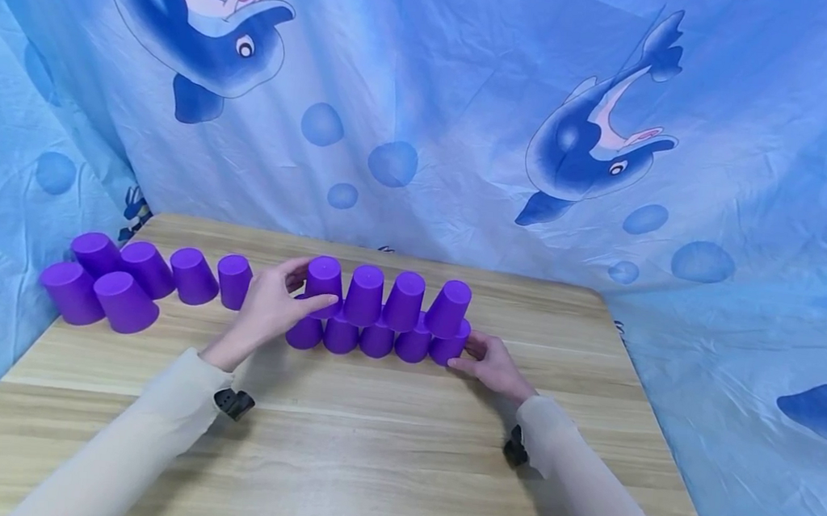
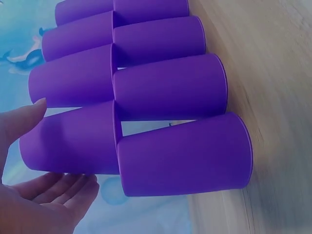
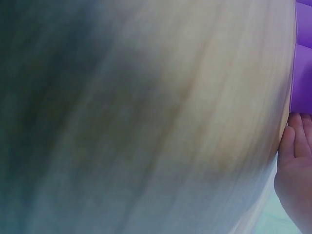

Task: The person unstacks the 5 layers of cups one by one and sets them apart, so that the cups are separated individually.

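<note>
Purple cups stand upside down in two tiers in the middle of the table. At the left end of the upper tier, my left hand [image 1: 275, 300] holds a purple cup [image 1: 323, 274], thumb on one side and fingers on the other. In the left wrist view this cup [image 2: 73, 141] rests on the rim-down lower row, beside the end cup [image 2: 185, 161] below. My right hand [image 1: 494, 366] lies against the rightmost lower cup [image 1: 448, 346], its fingers fairly straight. The right wrist view shows those fingers [image 3: 301, 136] against the cup [image 3: 302, 80] at the frame's edge.
Several more upside-down purple cups [image 1: 126, 303] stand at the table's left, the nearest single cup [image 1: 234, 280] close to my left hand. The wooden table [image 1: 369, 449] meets a blue dolphin-printed curtain [image 1: 467, 133] at the back and sides.
</note>
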Demonstrator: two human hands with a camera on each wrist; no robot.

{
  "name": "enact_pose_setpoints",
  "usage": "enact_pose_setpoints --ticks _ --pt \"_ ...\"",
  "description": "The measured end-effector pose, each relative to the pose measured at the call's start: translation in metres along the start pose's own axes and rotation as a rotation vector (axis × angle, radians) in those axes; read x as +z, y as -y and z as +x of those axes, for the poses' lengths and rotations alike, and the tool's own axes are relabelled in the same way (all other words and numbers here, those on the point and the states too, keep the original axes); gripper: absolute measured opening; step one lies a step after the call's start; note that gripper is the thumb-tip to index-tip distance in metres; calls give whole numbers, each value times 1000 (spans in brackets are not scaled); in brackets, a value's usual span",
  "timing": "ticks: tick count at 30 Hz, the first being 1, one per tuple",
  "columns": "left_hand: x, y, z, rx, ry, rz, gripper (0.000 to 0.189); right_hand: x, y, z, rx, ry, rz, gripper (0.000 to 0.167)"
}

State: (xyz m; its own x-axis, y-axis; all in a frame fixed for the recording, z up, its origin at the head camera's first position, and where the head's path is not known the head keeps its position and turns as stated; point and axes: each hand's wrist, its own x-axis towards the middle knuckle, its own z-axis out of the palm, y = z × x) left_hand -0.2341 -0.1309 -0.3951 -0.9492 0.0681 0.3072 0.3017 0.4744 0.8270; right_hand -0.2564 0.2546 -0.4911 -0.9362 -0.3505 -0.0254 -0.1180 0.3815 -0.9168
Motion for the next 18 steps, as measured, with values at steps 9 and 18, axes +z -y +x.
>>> enact_pose_setpoints --ticks 9,18 --pt "9 0 0 35 -55 -27 62 0 -1 0 5 -2 0 51" --pt "10 1 -2 35 -89 -13 57 1 -2 0 -20 -8 -7 54"
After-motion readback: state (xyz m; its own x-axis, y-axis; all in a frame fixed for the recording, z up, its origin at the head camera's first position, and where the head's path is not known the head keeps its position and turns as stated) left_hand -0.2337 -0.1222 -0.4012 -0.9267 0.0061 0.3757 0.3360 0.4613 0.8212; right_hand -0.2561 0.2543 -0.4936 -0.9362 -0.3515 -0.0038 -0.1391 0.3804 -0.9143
